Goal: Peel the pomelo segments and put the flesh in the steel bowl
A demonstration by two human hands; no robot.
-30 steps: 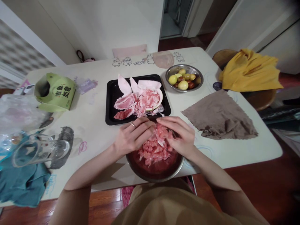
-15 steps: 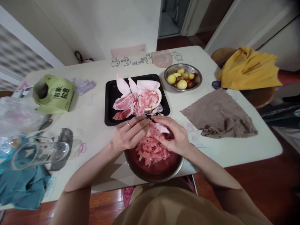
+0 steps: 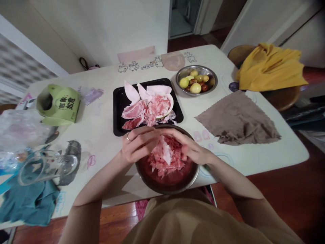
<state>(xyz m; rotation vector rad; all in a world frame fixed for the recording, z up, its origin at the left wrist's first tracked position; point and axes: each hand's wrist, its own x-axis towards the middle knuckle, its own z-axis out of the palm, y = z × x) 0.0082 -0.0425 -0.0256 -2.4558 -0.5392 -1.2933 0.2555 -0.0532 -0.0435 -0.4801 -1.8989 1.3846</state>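
Note:
Both hands meet over a steel bowl (image 3: 167,188) of loose red pomelo flesh (image 3: 165,169). My left hand (image 3: 139,144), with a ring on one finger, is closed at the left side of a pomelo segment (image 3: 166,152) that shows a pale strip of membrane. My right hand (image 3: 191,147) curls round the same segment from the right, its fingertips near the left ones. My fingers partly hide the segment. Just beyond the bowl lies a black tray (image 3: 118,117) with white peel (image 3: 132,91) and torn pink membranes (image 3: 158,105).
At the back right stands a steel bowl (image 3: 214,84) of small fruits. A brown cloth (image 3: 238,118) lies on the right. On the left are a green paper container (image 3: 61,105), a clear glass pitcher (image 3: 45,166), a plastic bag (image 3: 20,128) and a teal cloth (image 3: 30,203).
My hands have shifted slightly and my right thumb has drawn back from across the segment. The pale strip now shows between the hands, lower than before. The view has tilted a little.

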